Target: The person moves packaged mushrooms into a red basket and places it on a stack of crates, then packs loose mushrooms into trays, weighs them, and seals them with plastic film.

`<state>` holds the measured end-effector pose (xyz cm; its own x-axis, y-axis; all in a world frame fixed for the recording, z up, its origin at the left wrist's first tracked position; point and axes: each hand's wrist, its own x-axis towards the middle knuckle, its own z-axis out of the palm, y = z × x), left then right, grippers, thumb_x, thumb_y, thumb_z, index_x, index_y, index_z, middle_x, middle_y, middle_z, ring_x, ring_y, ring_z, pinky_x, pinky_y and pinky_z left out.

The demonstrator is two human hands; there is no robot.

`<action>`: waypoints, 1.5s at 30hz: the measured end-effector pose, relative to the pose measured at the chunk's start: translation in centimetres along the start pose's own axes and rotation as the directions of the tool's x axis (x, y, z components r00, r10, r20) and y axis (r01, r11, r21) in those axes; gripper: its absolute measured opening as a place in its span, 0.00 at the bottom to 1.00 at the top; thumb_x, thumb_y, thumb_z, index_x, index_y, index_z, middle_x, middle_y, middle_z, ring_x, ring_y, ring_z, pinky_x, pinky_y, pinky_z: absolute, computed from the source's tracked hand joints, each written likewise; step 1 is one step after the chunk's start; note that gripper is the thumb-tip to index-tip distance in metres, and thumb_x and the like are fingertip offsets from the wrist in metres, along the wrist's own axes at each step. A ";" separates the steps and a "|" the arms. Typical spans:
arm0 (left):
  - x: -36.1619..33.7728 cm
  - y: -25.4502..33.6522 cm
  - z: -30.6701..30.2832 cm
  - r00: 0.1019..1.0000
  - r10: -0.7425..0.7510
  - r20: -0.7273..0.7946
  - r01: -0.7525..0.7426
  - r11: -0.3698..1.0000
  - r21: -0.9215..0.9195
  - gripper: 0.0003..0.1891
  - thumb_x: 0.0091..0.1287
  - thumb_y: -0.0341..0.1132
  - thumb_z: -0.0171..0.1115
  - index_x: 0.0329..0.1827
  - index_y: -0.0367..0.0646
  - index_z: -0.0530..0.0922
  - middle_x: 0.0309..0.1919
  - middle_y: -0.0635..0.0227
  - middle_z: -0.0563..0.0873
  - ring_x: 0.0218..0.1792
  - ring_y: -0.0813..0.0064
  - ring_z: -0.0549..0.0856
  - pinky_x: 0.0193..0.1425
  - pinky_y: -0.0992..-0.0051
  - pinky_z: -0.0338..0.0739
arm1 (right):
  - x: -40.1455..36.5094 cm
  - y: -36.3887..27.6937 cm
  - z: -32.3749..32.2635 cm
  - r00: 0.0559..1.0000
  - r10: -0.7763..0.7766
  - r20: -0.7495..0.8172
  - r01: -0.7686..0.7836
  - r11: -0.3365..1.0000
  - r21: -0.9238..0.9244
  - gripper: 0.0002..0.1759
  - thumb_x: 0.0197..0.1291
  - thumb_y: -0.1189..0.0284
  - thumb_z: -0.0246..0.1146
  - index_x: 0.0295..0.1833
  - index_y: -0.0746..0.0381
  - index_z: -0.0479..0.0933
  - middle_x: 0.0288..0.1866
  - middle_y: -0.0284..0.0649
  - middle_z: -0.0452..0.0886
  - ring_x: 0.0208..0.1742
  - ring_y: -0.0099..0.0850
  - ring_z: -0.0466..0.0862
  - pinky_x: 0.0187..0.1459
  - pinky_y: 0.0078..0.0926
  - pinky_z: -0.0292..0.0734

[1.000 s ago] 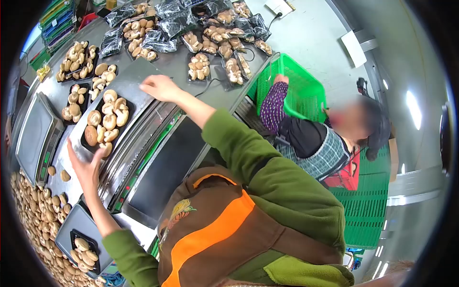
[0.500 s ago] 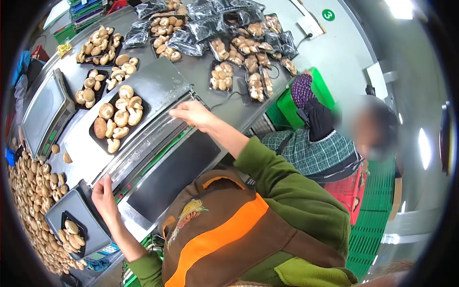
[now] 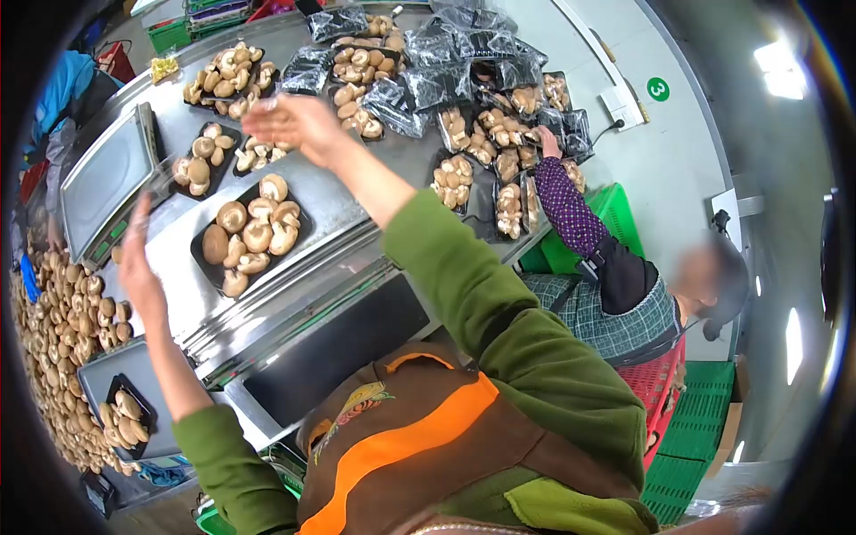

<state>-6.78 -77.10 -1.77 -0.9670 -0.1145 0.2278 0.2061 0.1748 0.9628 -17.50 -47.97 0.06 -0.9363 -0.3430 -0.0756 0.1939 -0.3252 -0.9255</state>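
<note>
A black tray of brown mushrooms (image 3: 257, 230) rests on the metal wrapping machine (image 3: 343, 234) in front of me. My left hand (image 3: 143, 263) is raised left of this tray, fingers pressed together and pointing away from me. Beyond the tray, my right hand (image 3: 294, 129) is above other mushroom trays, its fingers closed toward the thumb. Between the hands stretches clear plastic film (image 3: 169, 171), only faintly visible as shiny streaks; both hands appear to grip its edge. Further black trays of mushrooms (image 3: 203, 160) stand just behind.
Wrapped mushroom packs (image 3: 453, 183) pile up at the back right, where a co-worker's hand (image 3: 547, 143) touches them. At left are a scale (image 3: 111, 178), loose mushrooms (image 3: 67, 330) and a grey scale plate (image 3: 169, 419) with a small mushroom tray. A green crate (image 3: 615, 218) stands right.
Both my hands have moved away from the machine's front edge, up and over past the mushroom tray, drawing the film. The co-worker's arm now reaches into the wrapped packs.
</note>
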 end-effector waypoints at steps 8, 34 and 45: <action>-3.0 -3.7 3.1 0.954 -0.109 0.279 -0.053 0.855 0.515 0.23 0.69 0.38 0.51 0.64 0.35 0.69 0.67 0.49 0.69 0.71 0.56 0.63 0.74 0.63 0.54 | 0.8 8.6 -4.8 0.959 0.285 -0.006 -0.270 0.903 -0.335 0.26 0.73 0.59 0.43 0.45 0.72 0.76 0.41 0.50 0.83 0.43 0.34 0.85 0.47 0.27 0.79; -9.8 -1.8 3.5 0.952 -0.260 -0.164 0.288 0.941 0.179 0.17 0.75 0.41 0.48 0.31 0.39 0.72 0.21 0.75 0.72 0.22 0.87 0.68 0.25 0.82 0.63 | -16.2 4.7 1.9 0.827 -0.120 -0.550 -0.121 0.917 -0.381 0.17 0.73 0.59 0.44 0.38 0.61 0.67 0.24 0.34 0.75 0.15 0.23 0.74 0.16 0.22 0.70; -21.9 -0.6 3.6 0.941 -0.338 -0.005 0.331 0.919 0.212 0.16 0.75 0.39 0.50 0.32 0.36 0.71 0.23 0.75 0.70 0.27 0.83 0.64 0.32 0.80 0.64 | -30.6 11.2 2.0 0.738 -0.015 -0.675 -0.388 0.809 -0.442 0.18 0.72 0.60 0.48 0.35 0.64 0.69 0.20 0.36 0.74 0.19 0.24 0.75 0.23 0.27 0.71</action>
<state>13.77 -71.12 -7.90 -0.9790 -0.1714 -0.1100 -0.1624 0.3305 0.9298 13.97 -42.92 -7.26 -0.8915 0.3463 -0.2921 0.3904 0.2600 -0.8832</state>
